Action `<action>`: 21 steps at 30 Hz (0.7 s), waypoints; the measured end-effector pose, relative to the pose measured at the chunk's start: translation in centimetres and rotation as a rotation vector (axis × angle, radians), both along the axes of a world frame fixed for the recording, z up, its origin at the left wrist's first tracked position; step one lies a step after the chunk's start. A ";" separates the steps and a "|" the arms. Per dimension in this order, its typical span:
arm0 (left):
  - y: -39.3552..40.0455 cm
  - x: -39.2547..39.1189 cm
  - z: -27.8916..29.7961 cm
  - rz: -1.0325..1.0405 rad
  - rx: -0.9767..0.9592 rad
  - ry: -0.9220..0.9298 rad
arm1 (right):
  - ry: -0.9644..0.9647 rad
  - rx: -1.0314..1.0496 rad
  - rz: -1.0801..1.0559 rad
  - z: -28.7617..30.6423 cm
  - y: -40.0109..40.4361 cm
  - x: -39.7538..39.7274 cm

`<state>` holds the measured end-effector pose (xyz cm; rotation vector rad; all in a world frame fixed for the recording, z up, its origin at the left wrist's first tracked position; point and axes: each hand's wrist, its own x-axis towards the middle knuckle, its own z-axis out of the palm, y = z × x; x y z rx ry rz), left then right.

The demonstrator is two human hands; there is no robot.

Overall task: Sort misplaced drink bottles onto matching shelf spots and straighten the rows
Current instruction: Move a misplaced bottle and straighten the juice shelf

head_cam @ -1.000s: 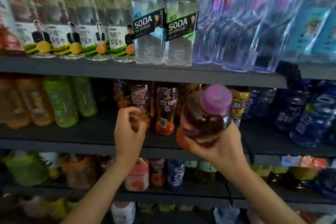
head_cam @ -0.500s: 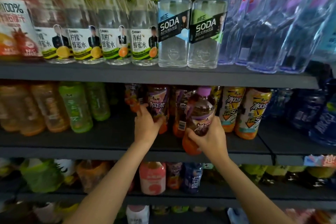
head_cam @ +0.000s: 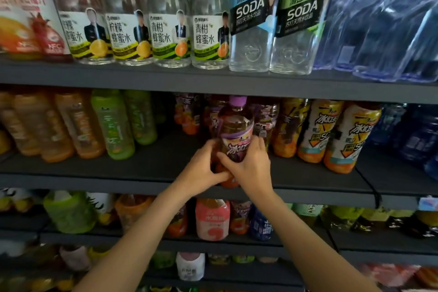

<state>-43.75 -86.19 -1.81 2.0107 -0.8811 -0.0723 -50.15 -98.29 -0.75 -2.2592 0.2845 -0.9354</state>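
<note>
A: Report the position of the purple-capped bottle [head_cam: 235,135].

B: Upright at the near edge of the middle shelf [head_cam: 151,168], in front of the row of like purple-labelled bottles [head_cam: 265,116]. Yellow-labelled bottles [head_cam: 317,130] stand just to its right.

A: State of the hands?

B: Left hand [head_cam: 201,170]: fingers curled round the bottle's lower left side. Right hand [head_cam: 248,166]: fingers wrapped round the label from the right. The two hands touch at the base.

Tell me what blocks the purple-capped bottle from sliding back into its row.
Purple-labelled bottles stand directly behind the purple-capped bottle, which both hands, left hand and right hand, grip at the shelf's front edge.
</note>
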 end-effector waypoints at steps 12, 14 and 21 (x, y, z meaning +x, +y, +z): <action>2.8 3.9 0.9 0.431 -0.112 -0.049 | 0.147 0.114 0.270 0.9 1.9 1.7; 2.5 5.0 1.3 0.451 -0.105 -0.007 | 0.152 0.102 0.236 0.1 -0.2 -0.5; -0.3 6.2 1.2 0.432 -0.113 0.043 | 0.123 0.193 0.025 -2.7 -5.9 -6.3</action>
